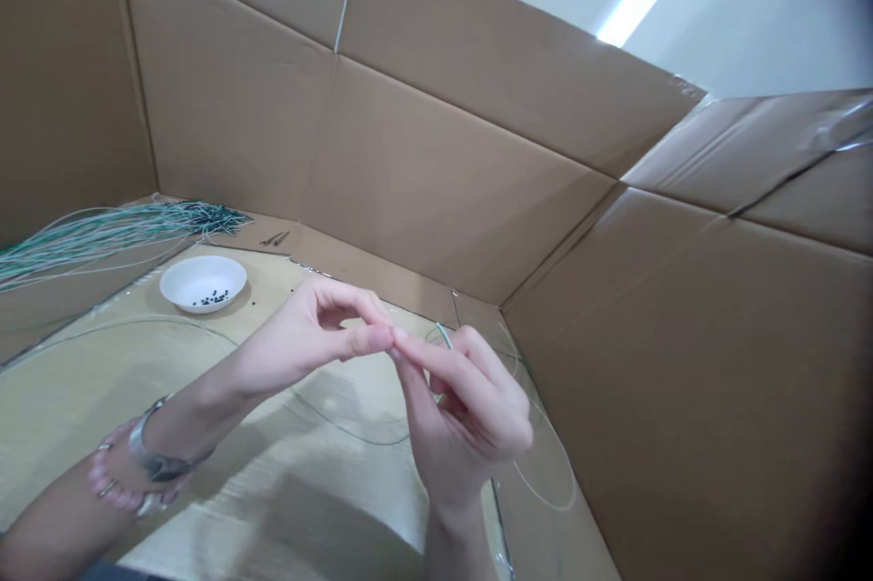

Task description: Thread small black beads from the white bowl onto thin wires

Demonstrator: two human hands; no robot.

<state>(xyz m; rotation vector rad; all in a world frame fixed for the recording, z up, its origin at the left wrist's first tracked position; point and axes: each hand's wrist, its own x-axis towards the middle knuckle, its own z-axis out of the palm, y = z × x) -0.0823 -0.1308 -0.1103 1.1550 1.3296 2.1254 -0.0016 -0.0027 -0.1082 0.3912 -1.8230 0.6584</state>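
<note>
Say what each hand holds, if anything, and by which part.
The right hand holds a thin cord in its curled fingers, part unclear; anything the left hand pinches is hidden.

Just one view here, from a camera worn on the person's head, looking forward and down past their own arms. The left hand (320,326) and right hand (467,404) sit pretty close, around mid-frame and lower. Behind them you get the table (355,490) and cardboard walls (436,163), whose edges slope down rightward, plus some ceiling (770,26) up top right.
</note>
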